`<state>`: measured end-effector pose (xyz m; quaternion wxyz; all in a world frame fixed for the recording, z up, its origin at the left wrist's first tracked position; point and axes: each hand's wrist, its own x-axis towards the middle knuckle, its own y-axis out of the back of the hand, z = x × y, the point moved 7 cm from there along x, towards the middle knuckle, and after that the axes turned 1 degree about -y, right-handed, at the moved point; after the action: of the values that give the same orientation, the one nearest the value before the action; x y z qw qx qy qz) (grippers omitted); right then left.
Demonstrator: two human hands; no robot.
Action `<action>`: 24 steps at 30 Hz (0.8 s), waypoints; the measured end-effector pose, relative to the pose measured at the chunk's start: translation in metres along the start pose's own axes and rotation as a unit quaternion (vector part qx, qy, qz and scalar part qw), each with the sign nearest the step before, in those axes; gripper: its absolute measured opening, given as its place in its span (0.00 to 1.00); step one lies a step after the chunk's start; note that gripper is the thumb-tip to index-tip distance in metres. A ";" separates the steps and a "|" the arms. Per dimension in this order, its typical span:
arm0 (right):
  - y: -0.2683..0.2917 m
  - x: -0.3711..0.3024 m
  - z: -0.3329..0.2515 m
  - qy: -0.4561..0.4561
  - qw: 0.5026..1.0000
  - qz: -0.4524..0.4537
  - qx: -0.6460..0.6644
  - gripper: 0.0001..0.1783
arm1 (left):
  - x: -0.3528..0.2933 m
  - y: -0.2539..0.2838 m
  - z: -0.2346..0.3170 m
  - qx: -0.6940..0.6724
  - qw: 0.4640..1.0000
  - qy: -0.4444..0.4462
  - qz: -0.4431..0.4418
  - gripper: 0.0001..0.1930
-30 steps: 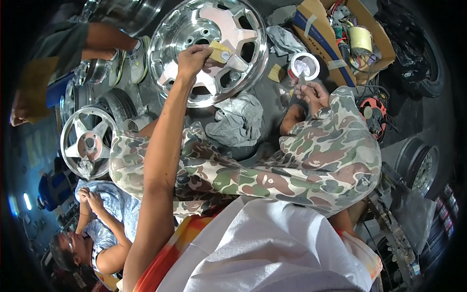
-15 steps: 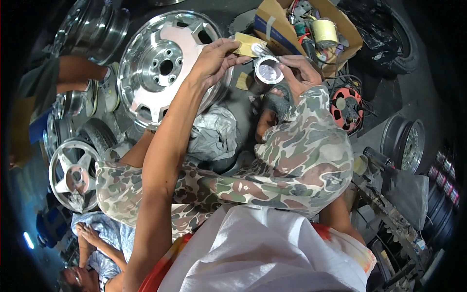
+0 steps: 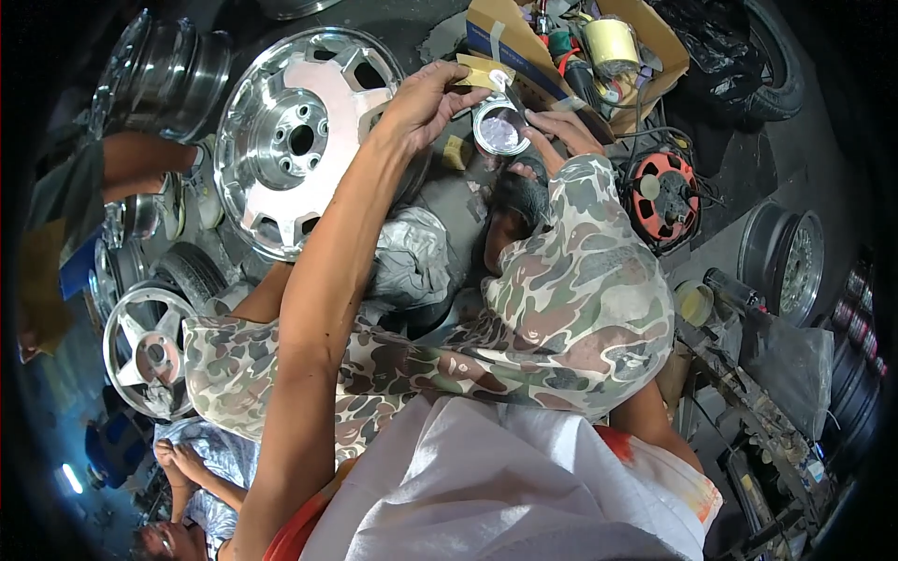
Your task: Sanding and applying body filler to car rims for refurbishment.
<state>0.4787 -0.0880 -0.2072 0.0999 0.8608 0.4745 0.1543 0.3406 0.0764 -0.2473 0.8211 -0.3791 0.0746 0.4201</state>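
Wheel (image 3: 279, 138) partly behind left forearm (image 3: 337, 243), box (image 3: 662, 37) cut off, tool (image 3: 514, 97) indistinct

No words or numbers can be read. Pale print on the blue side of the cardboard box (image 3: 660, 42), near its tape strip (image 3: 497, 39), is too small and blurred.

Hides part of a large polished wheel (image 3: 283, 145), on the right side, behind the left hand (image 3: 432, 103) and forearm (image 3: 346, 229). Buries the near end of a thin tool (image 3: 514, 98) in the right hand (image 3: 568, 133); leaves any contact with the white dab (image 3: 499, 79) on the yellow pad (image 3: 475, 71) too small to tell. Loses most of the right arm (image 3: 655, 432) behind camouflage trousers (image 3: 599, 299). Cuts off a carton (image 3: 667, 56) at the far edge, a co-worker (image 3: 213, 486) at near left. Fades another person (image 3: 145, 162), far left, into dark blur.
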 end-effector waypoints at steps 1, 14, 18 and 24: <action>0.000 -0.001 0.000 -0.020 1.000 0.005 -0.003 0.16 | 0.000 0.002 0.001 0.009 1.000 -0.004 0.003 0.11; 0.005 0.017 0.014 -0.019 1.000 0.000 -0.001 0.11 | -0.006 0.003 0.016 0.227 0.969 -0.091 0.041 0.06; 0.009 0.019 0.014 -0.020 0.999 0.029 -0.003 0.09 | -0.005 -0.016 0.019 0.237 0.966 -0.097 -0.033 0.07; -0.007 0.008 0.038 -0.225 0.963 -0.001 0.151 0.10 | -0.008 -0.012 0.022 0.257 0.962 -0.073 -0.055 0.07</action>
<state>0.4905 -0.0781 -0.2432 0.0729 0.8781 0.4582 -0.1171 0.3405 0.0820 -0.2213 0.9159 -0.1273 0.0988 0.3676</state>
